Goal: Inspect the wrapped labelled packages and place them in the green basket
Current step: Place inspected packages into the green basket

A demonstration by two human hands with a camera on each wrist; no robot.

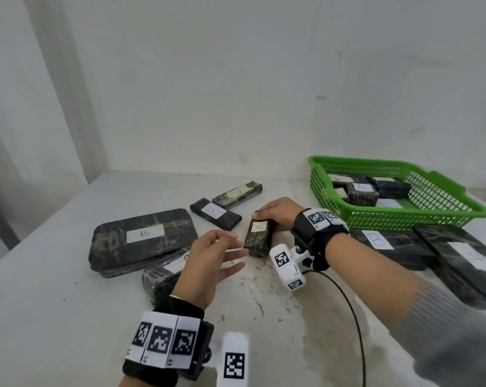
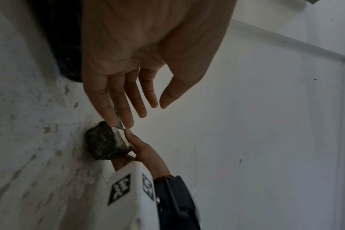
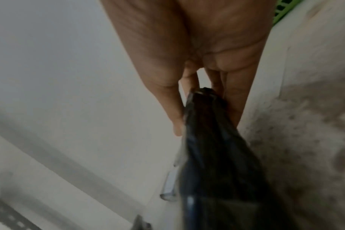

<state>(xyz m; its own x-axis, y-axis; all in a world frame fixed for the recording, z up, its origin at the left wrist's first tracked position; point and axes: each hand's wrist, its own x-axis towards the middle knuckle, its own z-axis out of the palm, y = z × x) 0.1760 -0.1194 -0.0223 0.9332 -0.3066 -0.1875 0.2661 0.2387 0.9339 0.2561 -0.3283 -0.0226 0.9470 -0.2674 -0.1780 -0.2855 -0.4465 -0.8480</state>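
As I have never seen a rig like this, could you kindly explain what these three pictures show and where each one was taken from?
There is no machine: a person wears one camera on the head and one on each wrist. The head view looks down at a pale table. The right hand grips a small dark wrapped package marked A; the left hand is open beside it, holding nothing. More wrapped packages lie around, such as a large one marked B, and several already lie in the green basket. The left wrist view shows that open palm; the right wrist view, blurred, shows that hand clasping the package.
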